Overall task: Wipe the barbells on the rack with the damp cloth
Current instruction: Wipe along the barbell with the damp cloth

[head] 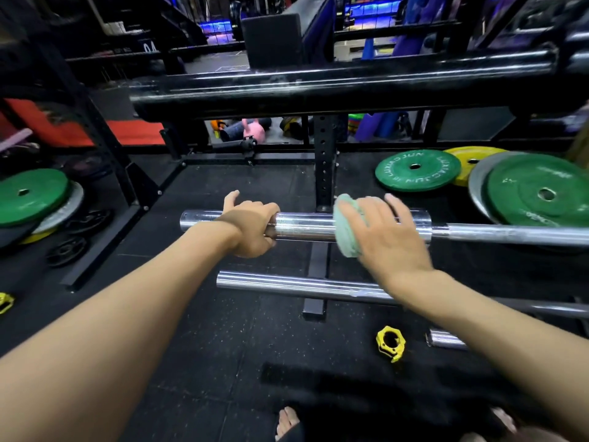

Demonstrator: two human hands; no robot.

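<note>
A chrome barbell lies across the middle level of the black rack, its thick sleeve pointing left. My left hand grips that sleeve near its left end. My right hand presses a pale green cloth onto the same sleeve, fingers spread over it. A second chrome barbell rests one level lower. A black barbell sits on the top level. A third chrome sleeve end shows lowest, at the right.
Green plates and a yellow plate lie on the floor at the right; more plates are stacked at the left. A yellow collar lies on the black rubber floor. My feet show at the bottom edge.
</note>
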